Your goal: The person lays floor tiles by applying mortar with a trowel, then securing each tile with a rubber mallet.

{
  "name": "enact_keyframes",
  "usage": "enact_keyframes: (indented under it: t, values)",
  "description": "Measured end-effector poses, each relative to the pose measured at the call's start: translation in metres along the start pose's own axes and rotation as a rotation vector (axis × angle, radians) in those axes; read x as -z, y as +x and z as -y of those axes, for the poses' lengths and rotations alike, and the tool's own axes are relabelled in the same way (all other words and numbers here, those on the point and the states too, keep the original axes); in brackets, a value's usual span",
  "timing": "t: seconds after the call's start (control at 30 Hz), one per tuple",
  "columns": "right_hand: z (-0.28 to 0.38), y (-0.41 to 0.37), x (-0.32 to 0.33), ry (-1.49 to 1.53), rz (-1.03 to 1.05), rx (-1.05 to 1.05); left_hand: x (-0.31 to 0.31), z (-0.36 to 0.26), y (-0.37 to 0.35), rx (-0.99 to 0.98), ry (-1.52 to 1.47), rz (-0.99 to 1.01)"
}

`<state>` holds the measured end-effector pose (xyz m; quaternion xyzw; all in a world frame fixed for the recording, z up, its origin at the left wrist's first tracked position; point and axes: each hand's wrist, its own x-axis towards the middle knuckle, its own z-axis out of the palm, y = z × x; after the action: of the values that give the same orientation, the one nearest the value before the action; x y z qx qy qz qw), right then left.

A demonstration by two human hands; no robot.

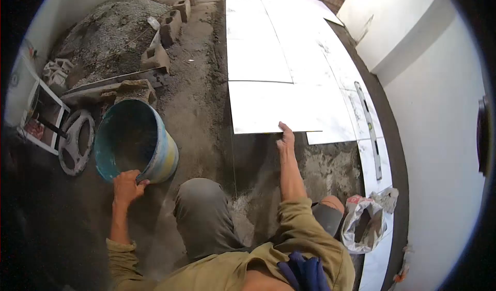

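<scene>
My left hand [130,185] is closed over the near rim of a bucket [168,154], blue inside with a yellowish, stained outer wall. The bucket is tilted slightly, and its inside looks dark and wet near the bottom. At the front edge of a large white floor tile [263,107], my right hand [285,135] grips with the thumb on top; the other fingers are mostly hidden. This tile overlaps the white tile to its right, and its near edge lies over wet grey mortar [258,156].
A spirit level [368,131] rests on the tiles at the right. Near my right knee stands an opened white bag [373,234]. Concrete blocks [156,58] edge a gravel heap [113,30] at upper left. A wheel-shaped object [77,142] lies left of the bucket. White walls [439,84] bound the right side.
</scene>
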<state>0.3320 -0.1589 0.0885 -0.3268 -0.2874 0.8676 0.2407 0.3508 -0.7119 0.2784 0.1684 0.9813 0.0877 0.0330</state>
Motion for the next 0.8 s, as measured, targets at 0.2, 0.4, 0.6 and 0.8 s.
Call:
enact_keyframes:
  t: [0.2, 0.4, 0.6, 0.8]
  values:
    - [0.089, -0.107, -0.068, -0.295, 0.119, 0.200, 0.002, -0.003, -0.002, -0.016, -0.049, -0.077]
    - [0.128, -0.135, -0.215, -0.865, 0.463, 0.401, -0.011, 0.010, -0.001, -0.125, -0.048, -0.148]
    - [0.032, -0.113, -0.380, -1.598, 0.668, 0.472, -0.004, 0.009, -0.006, -0.013, -0.170, -0.102]
    - [-0.088, -0.103, -0.445, -2.059, 0.807, 0.749, -0.008, 0.016, -0.005, -0.026, -0.087, -0.113]
